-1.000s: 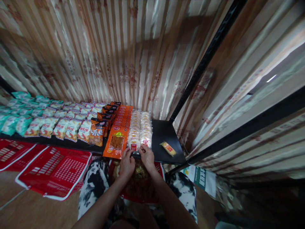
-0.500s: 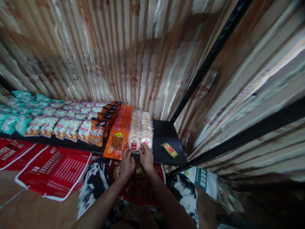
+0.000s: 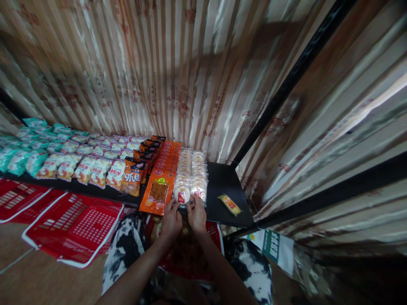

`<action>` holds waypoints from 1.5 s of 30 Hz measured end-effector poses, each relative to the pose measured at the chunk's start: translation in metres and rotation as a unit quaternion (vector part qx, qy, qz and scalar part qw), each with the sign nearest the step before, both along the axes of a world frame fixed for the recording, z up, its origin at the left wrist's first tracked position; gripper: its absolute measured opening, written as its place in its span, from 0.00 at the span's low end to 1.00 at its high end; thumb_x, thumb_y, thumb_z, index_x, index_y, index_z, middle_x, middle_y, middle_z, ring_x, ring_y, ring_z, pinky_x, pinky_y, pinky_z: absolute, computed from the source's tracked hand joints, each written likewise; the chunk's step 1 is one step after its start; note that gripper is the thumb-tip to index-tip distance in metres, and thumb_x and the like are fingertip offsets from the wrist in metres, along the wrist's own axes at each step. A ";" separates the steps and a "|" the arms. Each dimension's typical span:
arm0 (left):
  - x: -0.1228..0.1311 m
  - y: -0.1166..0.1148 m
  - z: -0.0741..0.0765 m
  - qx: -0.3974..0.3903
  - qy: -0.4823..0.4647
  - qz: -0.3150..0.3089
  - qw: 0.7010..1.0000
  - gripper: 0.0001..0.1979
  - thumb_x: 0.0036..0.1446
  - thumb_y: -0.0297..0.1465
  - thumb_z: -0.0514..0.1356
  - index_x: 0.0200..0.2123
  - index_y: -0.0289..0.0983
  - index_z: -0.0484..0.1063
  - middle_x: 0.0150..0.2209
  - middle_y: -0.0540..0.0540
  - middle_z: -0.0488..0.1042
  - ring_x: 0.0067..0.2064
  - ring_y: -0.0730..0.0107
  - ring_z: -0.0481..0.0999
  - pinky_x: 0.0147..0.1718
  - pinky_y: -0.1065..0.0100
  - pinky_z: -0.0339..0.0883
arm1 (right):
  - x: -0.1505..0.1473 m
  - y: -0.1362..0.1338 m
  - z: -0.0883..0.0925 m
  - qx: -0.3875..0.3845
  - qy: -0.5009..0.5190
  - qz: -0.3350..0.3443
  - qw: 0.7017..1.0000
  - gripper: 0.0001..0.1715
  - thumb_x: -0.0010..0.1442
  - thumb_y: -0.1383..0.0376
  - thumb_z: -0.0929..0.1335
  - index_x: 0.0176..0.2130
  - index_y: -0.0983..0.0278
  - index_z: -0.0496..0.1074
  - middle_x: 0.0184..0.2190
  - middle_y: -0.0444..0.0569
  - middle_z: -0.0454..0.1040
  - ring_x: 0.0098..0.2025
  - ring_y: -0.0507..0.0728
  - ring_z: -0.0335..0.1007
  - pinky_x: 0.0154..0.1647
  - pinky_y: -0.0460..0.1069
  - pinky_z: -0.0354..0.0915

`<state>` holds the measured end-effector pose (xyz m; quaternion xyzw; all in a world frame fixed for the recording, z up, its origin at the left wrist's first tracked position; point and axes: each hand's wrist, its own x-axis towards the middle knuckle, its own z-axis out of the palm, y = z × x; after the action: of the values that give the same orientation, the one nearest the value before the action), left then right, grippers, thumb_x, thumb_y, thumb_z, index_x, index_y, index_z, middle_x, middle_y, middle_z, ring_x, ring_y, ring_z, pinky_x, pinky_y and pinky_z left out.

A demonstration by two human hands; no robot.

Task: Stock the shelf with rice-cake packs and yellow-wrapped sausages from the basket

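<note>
I've got left hand [image 3: 172, 219] and right hand [image 3: 196, 214], equally near, pinching crackers [image 3: 182, 195]; rows parallel orange packet [image 3: 158, 192], right side.

Left fingers [image 3: 171, 206], right fingers [image 3: 196, 202] at front of white round packs [image 3: 182, 194]; orange packets [image 3: 158, 192] alongside.

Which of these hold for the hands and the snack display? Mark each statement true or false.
1. The left hand and right hand are at the near end of the white packs. True.
2. The yellow-wrapped snack lies left of the white packs. False: the yellow-wrapped snack lies to their right.
3. The orange packs lie just left of the white packs. True.
4. The baskets below the shelf's left part are blue. False: those baskets are red.
</note>
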<state>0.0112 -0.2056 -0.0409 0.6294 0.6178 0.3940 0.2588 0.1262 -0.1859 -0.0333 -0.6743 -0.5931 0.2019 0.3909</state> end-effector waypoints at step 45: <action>0.006 0.000 0.006 0.075 0.271 -0.108 0.954 0.24 0.51 0.21 0.48 0.53 0.27 0.65 0.58 0.33 0.61 0.60 0.54 0.59 0.57 0.52 0.58 | 0.028 -0.003 -0.023 0.169 -0.108 -0.009 0.980 0.24 0.57 0.72 0.57 0.51 0.63 0.68 0.49 0.55 0.65 0.52 0.58 0.59 0.52 0.58 0.62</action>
<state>0.0172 -0.2054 -0.0349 0.7928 0.5618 0.2240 0.0748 0.1541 -0.1890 -0.0562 -0.6219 -0.6508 0.0214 0.4350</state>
